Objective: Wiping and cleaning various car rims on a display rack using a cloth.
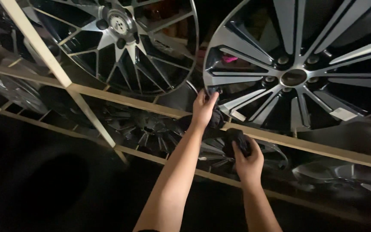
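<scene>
A large black and silver alloy wheel [297, 64] stands on a metal rack. My left hand [203, 108] reaches up to its lower left rim, fingers closed around a dark cloth [216, 117] pressed at the rim's edge. Below and to the right, my right hand [249, 162] is shut on a bunched end of a dark cloth [237, 138] that hangs over the rack's rail. Whether both hands hold one cloth or two is unclear in the dim light.
A second alloy wheel [117, 38] stands at the upper left. Cream-coloured rack bars [121, 99] cross the view diagonally. More wheels [151, 129] lie on the lower shelf behind the bars. A dark tyre [44, 189] sits at the lower left.
</scene>
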